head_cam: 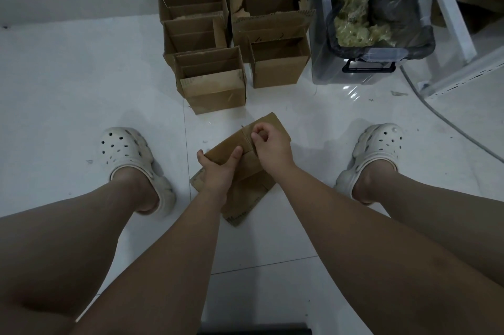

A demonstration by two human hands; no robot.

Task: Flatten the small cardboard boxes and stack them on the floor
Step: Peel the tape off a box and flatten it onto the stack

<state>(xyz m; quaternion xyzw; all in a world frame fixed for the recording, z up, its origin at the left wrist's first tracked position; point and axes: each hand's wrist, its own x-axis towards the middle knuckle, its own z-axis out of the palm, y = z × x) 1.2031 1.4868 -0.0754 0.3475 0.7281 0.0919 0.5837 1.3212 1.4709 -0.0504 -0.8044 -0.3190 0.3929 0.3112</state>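
Observation:
I hold a small brown cardboard box (275, 123) above the white tiled floor, between my feet. My left hand (218, 168) grips its near left edge, thumb on top. My right hand (268, 145) has curled fingers pinching at the seam along the box's top face. Beneath the box a flattened piece of cardboard (242, 204) lies on the floor. Further out, two rows of several open small boxes stand on the floor, the nearest at the left (215, 84) and another at the right (278, 64).
A clear plastic bin (373, 67) with bagged material stands to the right of the boxes. A white metal rack (450, 7) and a grey cable (447, 127) lie at the far right. My feet in white clogs (128, 149) flank the work spot. A wall base runs along the back.

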